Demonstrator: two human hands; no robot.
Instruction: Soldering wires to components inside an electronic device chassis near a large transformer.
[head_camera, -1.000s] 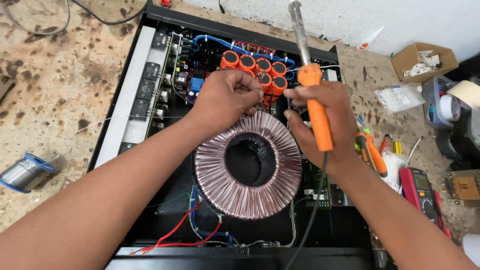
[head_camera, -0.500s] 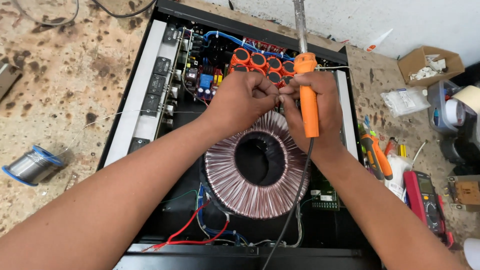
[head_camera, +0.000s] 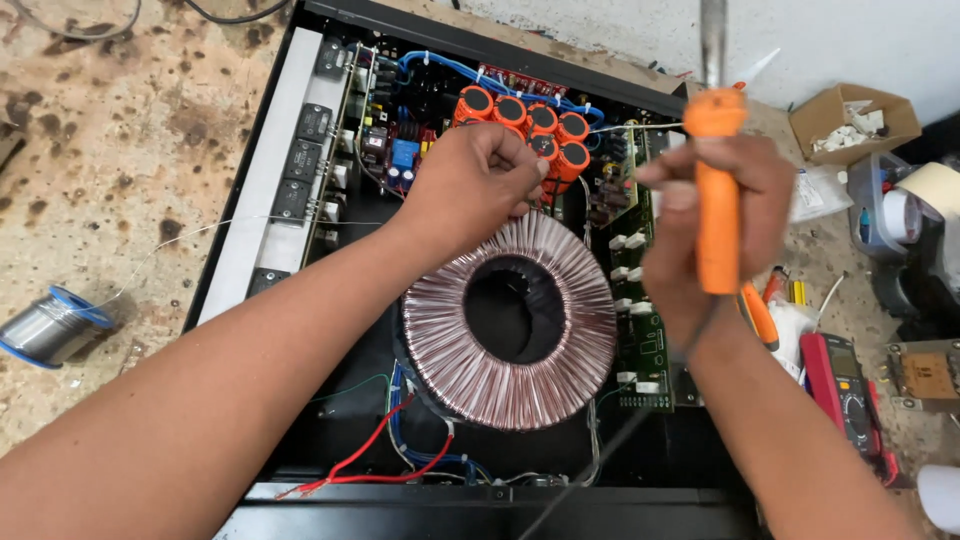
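The right hand (head_camera: 700, 235), gripping the orange soldering iron (head_camera: 718, 195), has drawn away from the left hand's fingers (head_camera: 515, 165), still pinched at the orange capacitors (head_camera: 530, 125).

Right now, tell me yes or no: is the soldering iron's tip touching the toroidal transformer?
No: the right hand holds the orange-handled soldering iron upright, its metal shaft pointing up and out of frame, away from the toroidal transformer.

An open brown cardboard box (head_camera: 855, 122) sits far right; a red multimeter's screen (head_camera: 838, 357) below.
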